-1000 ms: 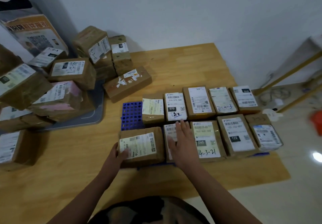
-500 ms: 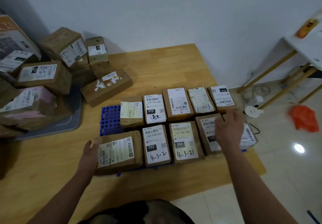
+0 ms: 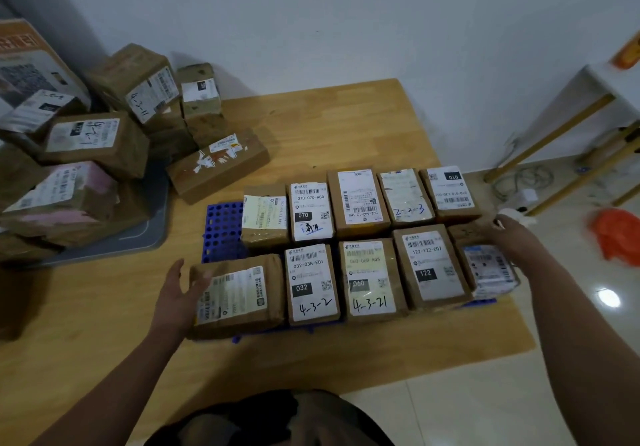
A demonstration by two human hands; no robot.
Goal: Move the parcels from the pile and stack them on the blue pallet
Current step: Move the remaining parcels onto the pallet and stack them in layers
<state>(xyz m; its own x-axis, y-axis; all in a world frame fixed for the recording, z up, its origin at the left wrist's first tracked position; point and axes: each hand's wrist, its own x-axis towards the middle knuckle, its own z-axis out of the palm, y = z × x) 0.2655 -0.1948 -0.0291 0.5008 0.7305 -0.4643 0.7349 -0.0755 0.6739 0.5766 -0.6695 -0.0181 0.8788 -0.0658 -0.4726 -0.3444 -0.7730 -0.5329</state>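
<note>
A blue pallet [image 3: 221, 227] lies on the wooden table, covered by two rows of brown labelled parcels. My left hand [image 3: 180, 293] presses flat against the left end of the front-left parcel [image 3: 239, 293]. My right hand [image 3: 516, 237] rests with straight fingers against the right side of the front-right parcel [image 3: 485, 269]. The pile of parcels [image 3: 93, 154] sits at the left on a grey tray [image 3: 145, 234]. A loose parcel with torn labels [image 3: 218, 165] lies between the pile and the pallet.
The wooden table [image 3: 346, 123] stands against a white wall. To the right are a white shelf with yellow legs [image 3: 568, 123], cables and an orange bag [image 3: 616, 237] on the tiled floor. A large printed box [image 3: 31, 64] stands at the far left.
My right hand has moved from the middle front parcels to the right end of the front row. My left hand stays at the left end of the front-left parcel. The camera turned right.
</note>
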